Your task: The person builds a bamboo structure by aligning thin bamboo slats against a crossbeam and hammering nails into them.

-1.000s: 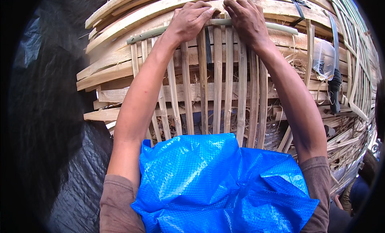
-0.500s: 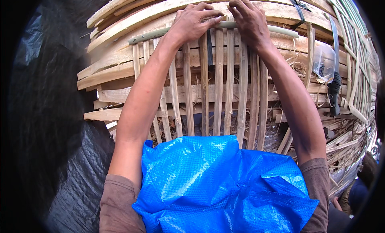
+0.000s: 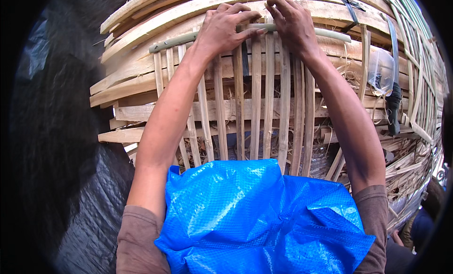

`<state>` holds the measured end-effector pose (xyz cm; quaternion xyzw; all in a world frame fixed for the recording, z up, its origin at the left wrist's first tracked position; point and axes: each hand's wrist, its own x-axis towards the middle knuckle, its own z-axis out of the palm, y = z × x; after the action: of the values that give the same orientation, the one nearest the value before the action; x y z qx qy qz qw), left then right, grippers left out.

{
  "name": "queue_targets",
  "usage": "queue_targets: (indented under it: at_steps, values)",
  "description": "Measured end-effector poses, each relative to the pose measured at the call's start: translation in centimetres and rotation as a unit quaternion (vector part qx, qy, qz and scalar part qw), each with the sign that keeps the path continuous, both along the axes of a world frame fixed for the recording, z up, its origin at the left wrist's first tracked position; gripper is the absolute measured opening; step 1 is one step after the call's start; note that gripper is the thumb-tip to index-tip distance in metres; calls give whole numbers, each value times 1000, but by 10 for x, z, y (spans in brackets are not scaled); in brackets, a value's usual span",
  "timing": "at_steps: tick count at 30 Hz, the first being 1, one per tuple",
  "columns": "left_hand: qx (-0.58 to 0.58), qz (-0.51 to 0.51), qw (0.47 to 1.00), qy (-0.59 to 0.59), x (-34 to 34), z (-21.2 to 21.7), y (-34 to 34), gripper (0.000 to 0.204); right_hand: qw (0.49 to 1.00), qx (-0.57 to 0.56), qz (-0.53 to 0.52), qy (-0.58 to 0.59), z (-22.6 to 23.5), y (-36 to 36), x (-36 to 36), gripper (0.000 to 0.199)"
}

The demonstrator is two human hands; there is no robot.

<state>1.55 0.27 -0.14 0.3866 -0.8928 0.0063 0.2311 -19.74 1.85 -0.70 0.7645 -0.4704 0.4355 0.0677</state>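
"Where does the view sit?"
"One head camera, looking steeply down, close over the slats (image 3: 257,99). Forearms enter from six o'clock; hands reach twelve. Edges curve, fisheye."

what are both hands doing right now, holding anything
Left hand: fingers curled, pressing on the greenish cross strip over the upright bamboo slats.
Right hand: fingers bent, gripping the slat tops at the same strip.

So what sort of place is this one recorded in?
Probably a bamboo-weaving work spot, maybe outdoors. Both hands, left and right, press on a greenish cross strip over upright bamboo slats. Stacked split bamboo lies behind, black plastic sheeting to the left, a blue tarp nearest.
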Motion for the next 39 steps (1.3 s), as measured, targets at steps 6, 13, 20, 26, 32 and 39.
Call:
queue_targets:
  at_steps: [6, 13, 20, 26, 32, 39]
  values:
    - [-10, -6, 1000, 10, 0, -4, 1, 49, 999, 37, -8, -30, 9, 4, 4, 7]
    - [-17, -12, 1000, 16, 1, -5, -2, 48, 999, 33, -4, -37, 9, 1, 3, 7]
    - [2, -8, 1000, 18, -1, -1, -2, 49, 997, 61, -28, -24, 15, 6, 2, 6]
    - [-31, -26, 998, 40, 5, -5, -4, 52, 998, 58, -31, 17, 15, 9, 6, 11]
    - [7, -10, 997, 77, 1, -5, 2, 48, 996, 59, -33, 50, 3, 9, 0, 17]
    - [233, -75, 962, 123, 16, 9, -10, 68, 996, 79, -39, 26, 6, 13, 1, 18]
